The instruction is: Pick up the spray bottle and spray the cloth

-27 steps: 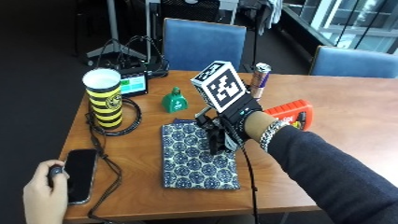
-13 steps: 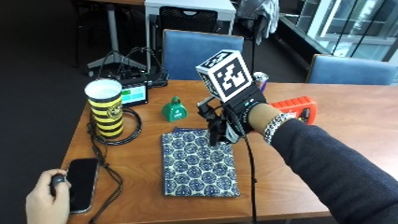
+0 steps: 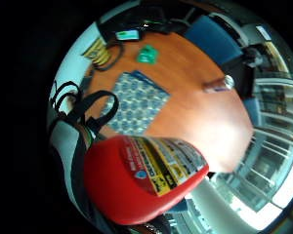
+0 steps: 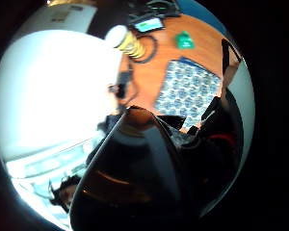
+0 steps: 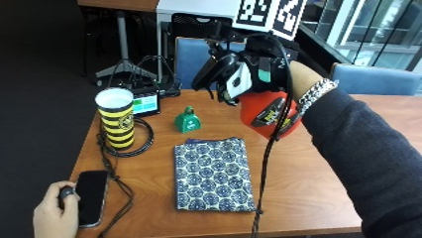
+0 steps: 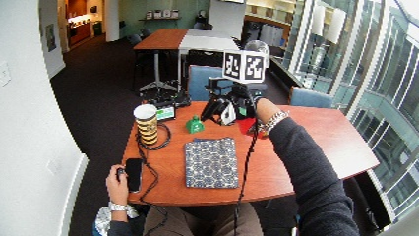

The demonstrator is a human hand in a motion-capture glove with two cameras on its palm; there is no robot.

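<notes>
Gloved hand [image 5: 260,69] grips the red bottle [image 5: 267,113], lifted at upper right of frame, above the cloth [image 5: 213,174] at centre; rigid, smooth plastic, probably light; hold near the trigger

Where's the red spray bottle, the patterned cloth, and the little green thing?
Red plastic spray bottle [image 5: 267,111]: outside view, its labelled body.
Blue-and-white patterned cloth [image 5: 213,174]: outside view, its middle.
Small green bell-shaped object [image 5: 187,120]: outside view, its body.

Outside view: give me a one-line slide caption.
Gloved right hand holds a red spray bottle raised above the table, near the patterned cloth.
</notes>
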